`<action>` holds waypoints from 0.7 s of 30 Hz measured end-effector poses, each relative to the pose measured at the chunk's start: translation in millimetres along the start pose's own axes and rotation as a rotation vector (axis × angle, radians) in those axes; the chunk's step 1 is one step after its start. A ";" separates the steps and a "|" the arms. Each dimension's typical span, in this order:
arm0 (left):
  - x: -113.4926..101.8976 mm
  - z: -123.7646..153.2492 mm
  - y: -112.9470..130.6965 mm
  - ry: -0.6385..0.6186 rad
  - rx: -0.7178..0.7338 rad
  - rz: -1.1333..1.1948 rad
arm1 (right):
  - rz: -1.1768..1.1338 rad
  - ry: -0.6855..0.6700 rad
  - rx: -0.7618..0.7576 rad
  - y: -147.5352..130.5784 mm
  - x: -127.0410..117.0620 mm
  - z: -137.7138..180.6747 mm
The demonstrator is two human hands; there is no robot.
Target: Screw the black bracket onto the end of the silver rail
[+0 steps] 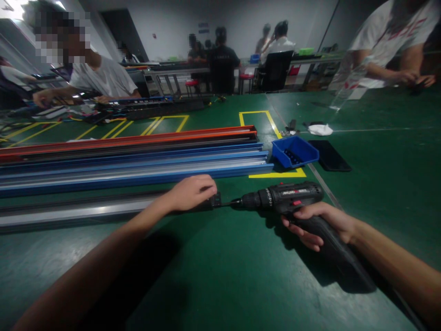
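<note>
My right hand (320, 223) is wrapped round the handle of a black cordless drill (292, 195), which lies level and points left. The drill's thin bit reaches a small black end piece (216, 200) at the right end of a long black and silver metal profile (86, 211). Over that end of the profile, my left hand (193, 191) is closed with its fingers bent down, gripping the profile's end by the end piece. Its fingertips are partly hidden, and I cannot see whether a screw sits at the bit's tip.
Blue profiles (206, 171) and an orange profile (206, 134) lie side by side behind. A blue bin (298, 151) holds small dark parts, beside a black phone-like slab (330, 156) and a white crumpled item (320, 129). A clear bottle (344, 92) stands farther back; co-workers sit across the table.
</note>
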State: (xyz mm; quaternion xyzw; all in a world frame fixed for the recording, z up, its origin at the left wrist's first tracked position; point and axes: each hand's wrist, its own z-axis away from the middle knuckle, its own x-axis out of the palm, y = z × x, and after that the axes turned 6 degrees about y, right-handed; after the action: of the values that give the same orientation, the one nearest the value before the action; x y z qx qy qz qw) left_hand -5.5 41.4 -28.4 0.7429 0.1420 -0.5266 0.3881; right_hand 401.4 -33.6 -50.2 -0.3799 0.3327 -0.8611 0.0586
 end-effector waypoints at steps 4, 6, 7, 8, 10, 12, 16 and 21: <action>0.6 -0.5 -0.3 0.003 0.006 0.005 | -0.005 -0.005 0.004 -0.4 1.2 0.3; 0.6 -0.7 0.0 0.005 0.004 0.002 | -0.008 -0.004 0.009 -0.9 1.4 0.4; 0.5 -0.8 0.1 0.006 0.004 0.001 | -0.007 -0.002 0.011 -1.2 1.3 0.4; 0.4 -0.8 0.2 0.006 0.003 0.001 | -0.005 0.000 0.010 -1.3 1.1 0.4; 0.3 -0.8 0.3 0.008 0.002 0.003 | 0.001 0.006 0.008 -1.4 0.8 0.6; 0.4 -0.8 0.1 0.009 0.003 0.004 | 0.006 0.011 0.009 -1.3 0.7 0.8; 0.8 -0.8 -0.7 0.009 0.007 0.002 | 0.006 0.014 0.021 -0.9 1.2 0.8; 1.2 -1.2 -1.0 0.007 0.005 0.006 | 0.006 0.021 0.019 -0.9 1.7 0.4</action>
State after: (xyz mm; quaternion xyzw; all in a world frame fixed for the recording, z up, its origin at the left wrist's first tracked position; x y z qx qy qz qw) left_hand -4.8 42.6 -29.7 0.7461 0.1395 -0.5233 0.3874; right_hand 400.6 -33.7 -48.4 -0.3691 0.3264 -0.8680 0.0612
